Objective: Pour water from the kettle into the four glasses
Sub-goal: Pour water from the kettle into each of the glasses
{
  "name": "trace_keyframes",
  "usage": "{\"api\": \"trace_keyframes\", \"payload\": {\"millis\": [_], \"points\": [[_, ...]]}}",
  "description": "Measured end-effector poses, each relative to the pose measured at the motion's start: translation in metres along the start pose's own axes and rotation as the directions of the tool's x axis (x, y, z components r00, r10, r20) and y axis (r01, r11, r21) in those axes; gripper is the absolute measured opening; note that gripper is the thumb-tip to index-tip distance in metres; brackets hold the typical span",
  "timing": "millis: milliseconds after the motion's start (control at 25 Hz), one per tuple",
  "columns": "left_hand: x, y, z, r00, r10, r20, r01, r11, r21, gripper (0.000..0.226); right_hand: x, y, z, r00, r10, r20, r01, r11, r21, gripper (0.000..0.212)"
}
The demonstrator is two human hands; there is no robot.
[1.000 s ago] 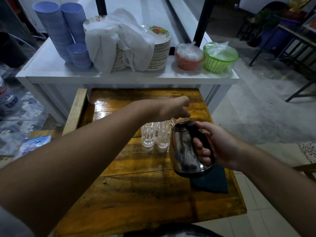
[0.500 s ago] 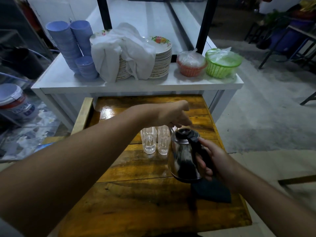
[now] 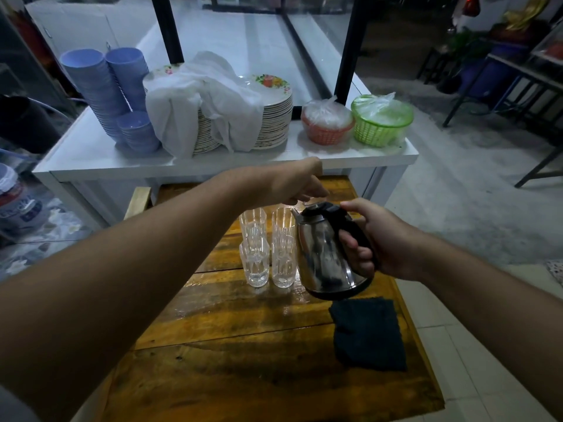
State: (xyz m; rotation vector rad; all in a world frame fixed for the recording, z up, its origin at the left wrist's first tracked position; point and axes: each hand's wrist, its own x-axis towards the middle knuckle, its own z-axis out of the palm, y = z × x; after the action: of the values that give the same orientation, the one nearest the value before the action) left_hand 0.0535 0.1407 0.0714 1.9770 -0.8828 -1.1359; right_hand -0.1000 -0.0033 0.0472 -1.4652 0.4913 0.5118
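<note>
Steel-bodied kettle (image 3: 327, 254), rigid, likely heavy: right hand (image 3: 380, 239) fingers (image 3: 353, 245) clenched round black handle. Left hand (image 3: 292, 181) curled at lid; grasp unclear.

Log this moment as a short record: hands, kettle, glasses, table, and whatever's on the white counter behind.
right hand: grips the kettle handle
left hand: over the kettle's lid, fingers curled
kettle: steel, lifted, right of the glasses
glasses: four, clustered, upright
table: wooden, wet sheen
dark cloth: flat, under the kettle's near side
counter: blue bowls, covered plates, two baskets
</note>
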Motion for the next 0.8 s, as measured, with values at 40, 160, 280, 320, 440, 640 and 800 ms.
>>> {"api": "trace_keyframes", "payload": {"millis": [40, 160, 280, 320, 440, 640, 800], "points": [[0.003, -0.003, -0.001, 1.0, 0.002, -0.002, -0.002, 1.0, 0.008, 0.073, 0.004, -0.006, -0.001, 1.0, 0.025, 0.0, -0.025, 1.0, 0.002, 0.063], [0.009, -0.01, -0.003, 0.999, 0.0, -0.047, -0.001, 1.0, -0.017, 0.062, 0.017, -0.024, 0.0, 0.993, 0.114, 0.009, -0.114, 0.993, 0.01, 0.059], [0.013, -0.018, -0.002, 0.994, 0.016, -0.104, -0.022, 0.998, -0.06, 0.055, 0.028, -0.04, 0.003, 0.981, 0.196, 0.002, -0.196, 0.98, 0.026, 0.058], [0.015, -0.021, -0.003, 0.991, 0.022, -0.132, -0.032, 0.997, -0.07, 0.052, 0.031, -0.044, 0.003, 0.975, 0.223, 0.0, -0.223, 0.974, 0.037, 0.058], [0.017, -0.028, -0.006, 0.985, 0.074, -0.157, -0.079, 0.996, -0.029, 0.029, 0.039, -0.055, 0.006, 0.958, 0.286, 0.004, -0.286, 0.957, 0.048, 0.057], [0.016, -0.035, -0.015, 0.985, 0.1, -0.138, -0.107, 0.993, -0.045, 0.033, 0.044, -0.067, 0.01, 0.939, 0.343, -0.025, -0.342, 0.939, 0.01, 0.056], [0.015, -0.039, -0.017, 0.984, 0.143, -0.108, -0.151, 0.986, -0.071, 0.037, 0.048, -0.073, 0.014, 0.936, 0.348, -0.05, -0.349, 0.937, -0.011, 0.054]]}}
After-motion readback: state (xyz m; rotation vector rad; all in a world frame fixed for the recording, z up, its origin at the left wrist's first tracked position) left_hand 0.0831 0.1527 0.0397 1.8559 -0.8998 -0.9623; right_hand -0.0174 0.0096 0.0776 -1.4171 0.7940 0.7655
